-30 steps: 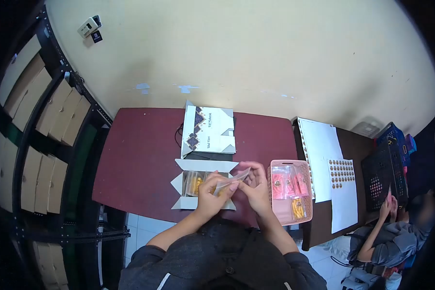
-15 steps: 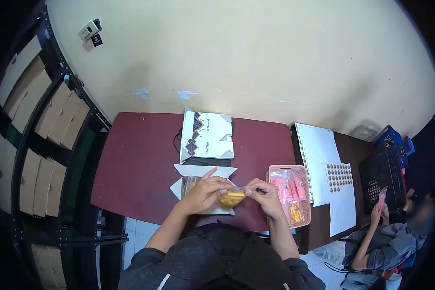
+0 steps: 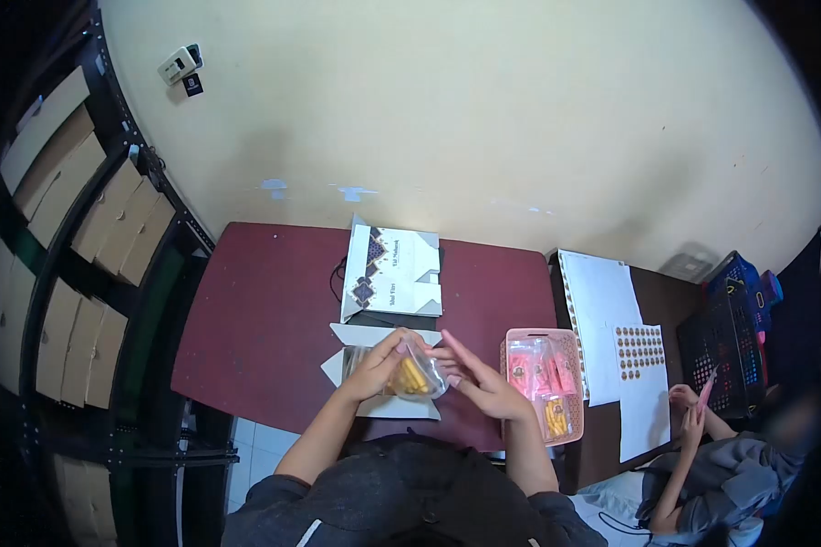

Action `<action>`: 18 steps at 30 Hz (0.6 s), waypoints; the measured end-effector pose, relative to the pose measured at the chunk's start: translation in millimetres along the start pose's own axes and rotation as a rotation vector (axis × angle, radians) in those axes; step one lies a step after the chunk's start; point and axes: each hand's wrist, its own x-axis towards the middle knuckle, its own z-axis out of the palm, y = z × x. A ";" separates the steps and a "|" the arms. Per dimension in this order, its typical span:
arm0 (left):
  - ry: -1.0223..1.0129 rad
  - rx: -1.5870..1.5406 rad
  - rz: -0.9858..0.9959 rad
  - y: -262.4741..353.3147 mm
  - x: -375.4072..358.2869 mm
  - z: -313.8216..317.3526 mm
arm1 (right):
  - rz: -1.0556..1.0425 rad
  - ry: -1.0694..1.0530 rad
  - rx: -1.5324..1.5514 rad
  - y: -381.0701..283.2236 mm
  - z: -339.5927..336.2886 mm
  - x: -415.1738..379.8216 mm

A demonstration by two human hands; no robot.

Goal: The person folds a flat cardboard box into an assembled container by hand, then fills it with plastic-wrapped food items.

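Note:
My left hand (image 3: 377,369) grips a clear plastic pouch (image 3: 417,376) of yellow sticks, fingers closed at its upper left side. Just right of the pouch, my right hand (image 3: 485,388) has its fingers stretched out and apart; whether a fingertip touches the plastic is hard to tell. Under both hands lies an open white box (image 3: 401,408) with its flaps spread. Clear packaging shows inside its left part, and my left hand covers much of the rest.
A pink basket (image 3: 504,383) of pink and yellow packets stands right of my hands. Behind the open box lies a printed white box (image 3: 401,273). On the dark side table are a sticker sheet (image 3: 641,353) and a black crate (image 3: 722,346). A co-worker (image 3: 739,479) holds a pink packet.
Both hands pinched the pouch's top edge before; now my right hand has let go and spread its fingers, and the pouch sits tilted in my left hand. The view shifted slightly.

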 end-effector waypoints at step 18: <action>-0.078 -0.031 -0.147 -33.3 -7.7 -11.2 | -0.336 0.322 -0.912 1.4 12.4 16.4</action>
